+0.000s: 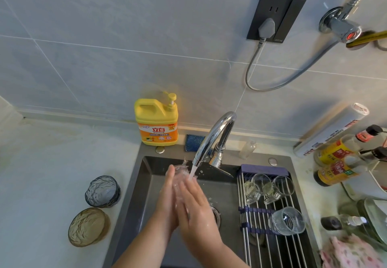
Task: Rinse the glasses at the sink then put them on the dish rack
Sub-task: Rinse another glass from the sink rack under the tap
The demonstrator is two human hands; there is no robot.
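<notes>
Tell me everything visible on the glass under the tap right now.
The glass is clear and colourless. It is mostly hidden between the left hand and the right hand, whose palms and fairly straight fingers press its sides. Only its far end shows past the fingertips, blurred, with water splashing off it. It is held over the sink basin, at the stream from the faucet. Rim and pattern are too blurred to tell.
</notes>
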